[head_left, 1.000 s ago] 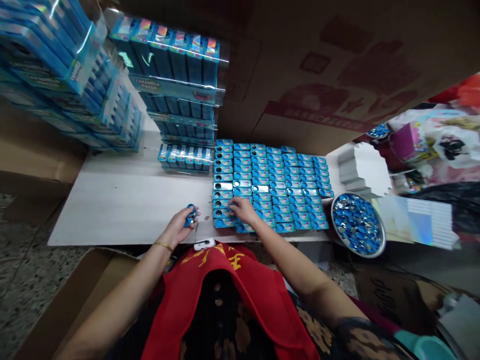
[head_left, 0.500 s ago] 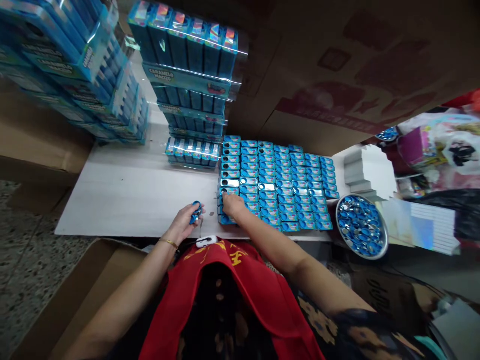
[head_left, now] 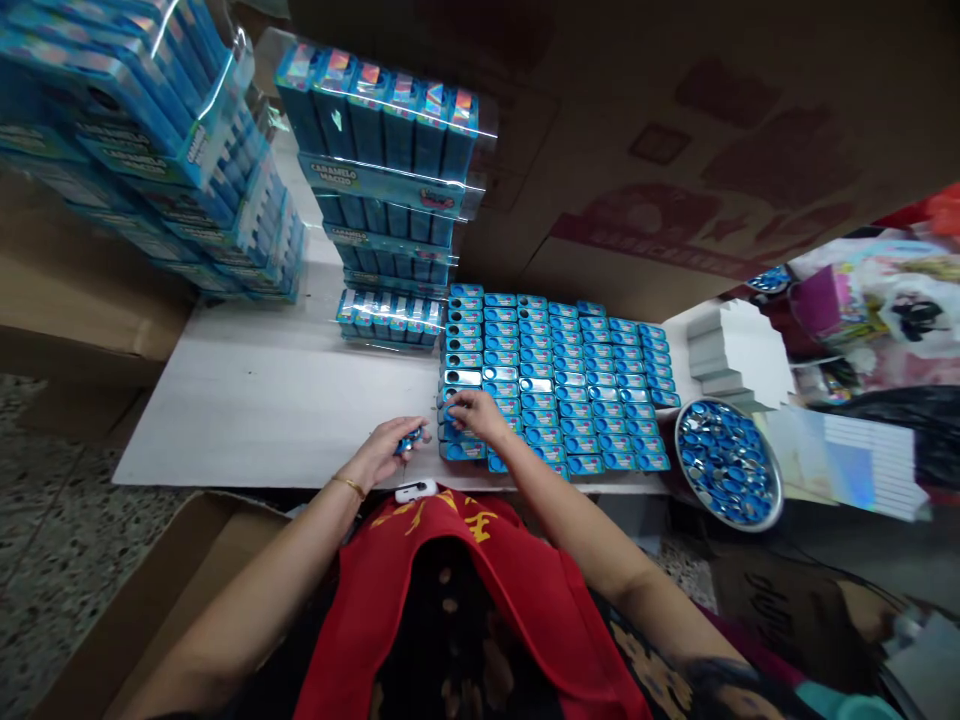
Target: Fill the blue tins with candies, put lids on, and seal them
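My left hand (head_left: 384,450) is closed around several small round blue-and-silver caps (head_left: 410,439), just above the table's front edge. To its right, my right hand (head_left: 480,415) pinches a small blue piece, seemingly one such cap, over the left column of a block of small blue boxes (head_left: 536,357). Dark round holes show at one end of many boxes in that column. Most boxes in the other columns have blue round caps at that spot. My right fingers partly cover the boxes beneath them.
A metal bowl (head_left: 777,490) full of blue caps stands right of the boxes, near stacked white card pieces (head_left: 739,350). Plastic-wrapped box packs (head_left: 386,180) are piled behind, and more packs (head_left: 247,225) at left. A large carton (head_left: 622,150) walls the back of the white table (head_left: 262,400).
My left hand has shifted right, closer to the boxes. My right hand has drawn slightly back toward me, and a blue piece now shows at its fingertips. The view has tilted a little.
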The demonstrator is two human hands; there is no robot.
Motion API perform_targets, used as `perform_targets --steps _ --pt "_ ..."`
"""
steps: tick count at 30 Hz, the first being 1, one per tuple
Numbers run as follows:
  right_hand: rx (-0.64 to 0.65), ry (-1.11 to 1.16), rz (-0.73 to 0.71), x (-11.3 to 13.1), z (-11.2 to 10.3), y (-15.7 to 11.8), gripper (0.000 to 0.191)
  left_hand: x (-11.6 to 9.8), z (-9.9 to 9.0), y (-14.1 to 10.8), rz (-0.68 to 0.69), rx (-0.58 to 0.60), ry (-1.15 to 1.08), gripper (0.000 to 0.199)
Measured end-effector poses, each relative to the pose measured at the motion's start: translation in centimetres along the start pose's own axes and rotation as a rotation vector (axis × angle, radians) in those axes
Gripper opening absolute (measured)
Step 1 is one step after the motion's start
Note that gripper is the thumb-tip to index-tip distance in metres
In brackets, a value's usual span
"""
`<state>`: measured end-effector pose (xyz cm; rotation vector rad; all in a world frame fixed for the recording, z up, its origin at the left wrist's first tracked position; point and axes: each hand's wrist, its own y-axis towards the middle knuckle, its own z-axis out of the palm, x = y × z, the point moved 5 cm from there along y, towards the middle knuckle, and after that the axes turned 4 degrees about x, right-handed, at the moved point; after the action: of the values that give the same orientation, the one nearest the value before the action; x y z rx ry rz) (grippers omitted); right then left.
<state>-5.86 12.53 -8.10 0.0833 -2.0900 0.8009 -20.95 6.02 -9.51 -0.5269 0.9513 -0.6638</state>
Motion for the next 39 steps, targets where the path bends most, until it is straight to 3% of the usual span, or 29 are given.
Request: perform_targets --steps 3,6,10,15,17,19,22,24,26,30,34,39 --pt "-0.121 -0.442 0.056 0.0 -2.2 0.7 0.015 -0.2 -1.0 0.0 -0.010 0.000 -0.109 0.027" --pt "-0.043 -0.736 0.144 0.4 -1.6 1.9 0.023 -0.4 -1.6 0.0 0.001 0.006 -0.171 0.024" --pt "0.001 -0.812 0.237 0.9 -0.3 3.6 0.039 -0.9 -1.6 0.2 0.048 -0.006 -0.210 0.024" --pt "0.027 -0.845 0.236 0.8 -0.8 3.7 0.047 -1.1 -1.7 0.5 0.075 -0.128 -0.157 0.030" --pt "0.002 -0.804 0.135 1.2 -0.9 2.7 0.045 -0.9 -1.7 0.7 0.060 -0.188 -0.138 0.028" --pt "0.004 -0.687 -0.127 2.5 -0.1 1.3 0.043 -0.7 -1.6 1.0 0.042 -0.206 -0.137 0.025" --pt "0.108 -0.530 -0.535 4.4 1.7 -0.9 0.034 -0.5 -0.9 1.6 0.033 -0.140 -0.181 0.017" --pt "0.151 -0.496 -0.618 4.6 2.2 -1.4 0.027 -0.4 -0.5 1.8 0.009 -0.084 -0.234 0.014" --pt "0.082 -0.463 -0.556 4.0 1.2 -0.8 0.024 -0.3 -0.4 1.8 -0.028 -0.066 -0.257 0.014" --pt "-0.157 -0.467 -0.169 1.7 -2.7 1.5 0.023 -0.6 -0.8 1.5 0.002 -0.126 -0.188 0.015" --pt "-0.101 -0.686 0.082 1.2 -3.5 3.9 0.023 -1.0 -0.7 1.1 0.050 -0.108 -0.188 0.020" --pt "-0.024 -0.792 0.226 1.6 -2.3 6.7 0.042 -1.6 -0.6 0.7 0.084 -0.067 -0.175 0.026"
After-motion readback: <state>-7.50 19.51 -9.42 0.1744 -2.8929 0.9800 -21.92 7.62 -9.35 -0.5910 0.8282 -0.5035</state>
